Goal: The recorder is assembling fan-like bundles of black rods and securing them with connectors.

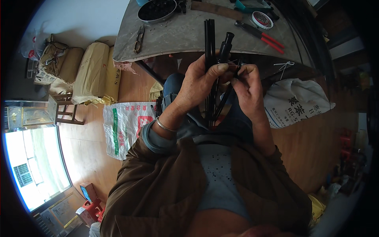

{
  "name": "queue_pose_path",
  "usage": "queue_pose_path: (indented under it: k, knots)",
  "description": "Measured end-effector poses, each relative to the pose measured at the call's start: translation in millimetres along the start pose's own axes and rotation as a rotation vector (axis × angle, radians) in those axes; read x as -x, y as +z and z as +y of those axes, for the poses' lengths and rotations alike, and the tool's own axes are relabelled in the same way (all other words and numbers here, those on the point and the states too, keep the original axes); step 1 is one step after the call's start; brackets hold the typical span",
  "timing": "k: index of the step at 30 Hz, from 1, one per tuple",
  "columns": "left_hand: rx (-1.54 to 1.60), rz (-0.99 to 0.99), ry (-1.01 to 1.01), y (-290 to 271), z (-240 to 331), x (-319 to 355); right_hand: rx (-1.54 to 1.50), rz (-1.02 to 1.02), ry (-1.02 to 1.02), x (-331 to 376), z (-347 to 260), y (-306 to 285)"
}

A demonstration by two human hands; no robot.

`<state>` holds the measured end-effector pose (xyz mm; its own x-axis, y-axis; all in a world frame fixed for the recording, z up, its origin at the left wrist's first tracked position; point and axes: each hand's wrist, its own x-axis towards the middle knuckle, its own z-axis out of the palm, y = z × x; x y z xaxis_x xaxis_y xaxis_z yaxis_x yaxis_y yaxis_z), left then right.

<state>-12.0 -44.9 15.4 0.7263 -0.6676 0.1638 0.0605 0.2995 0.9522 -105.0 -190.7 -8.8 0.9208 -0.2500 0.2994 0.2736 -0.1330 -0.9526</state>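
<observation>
"Black rods (209, 37), where?"

"Bunched above the legs (172, 85), clasped in the left grip (199, 81); the right grip (248, 87) pinches a small dark piece (239, 64)."

"Handling?"

"Probably light, stiff, slippery; take them mid-length, near the table (177, 41)."

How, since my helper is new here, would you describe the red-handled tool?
Find the grey table at the picture's top. On its right, beyond the right hand, the red-handled tool lies slantwise in front of a round, white-rimmed dish. Two red handles set it apart from the duller tool at the table's left.
</observation>
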Motion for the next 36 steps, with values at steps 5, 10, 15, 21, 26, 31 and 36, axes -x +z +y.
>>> queue_pose_path:
  k: [5, 10, 15, 21, 26, 31, 36]
  knots:
    - [-0.004, 0.026, 0.003, 4.5, -0.1, -0.3, 0.061, -0.021, -0.008, 1.4, -6.2, 3.8]
    - [0.031, 0.048, -0.008, 7.1, 1.4, 1.3, 0.026, -0.029, 0.010, 7.6, -0.4, 7.6]
    - [0.029, 0.075, -0.007, 3.2, -3.5, 1.3, 0.189, -0.102, -0.166, 10.5, -3.3, 10.1]
    - [0.102, 0.109, -0.077, 2.7, -2.3, 2.7, -0.220, 0.161, 0.006, 20.7, 6.0, 11.2]
    - [0.116, 0.105, -0.077, 4.0, -2.1, 4.1, -0.210, 0.235, 0.083, 6.8, -1.6, 16.5]
    - [0.078, 0.107, -0.063, 3.7, -2.4, 4.7, -0.127, 0.191, 0.136, -1.2, -1.0, 13.8]
    - [0.059, 0.133, -0.050, 6.7, -2.0, 4.1, 0.099, 0.219, 0.090, -3.5, -1.7, 9.5]
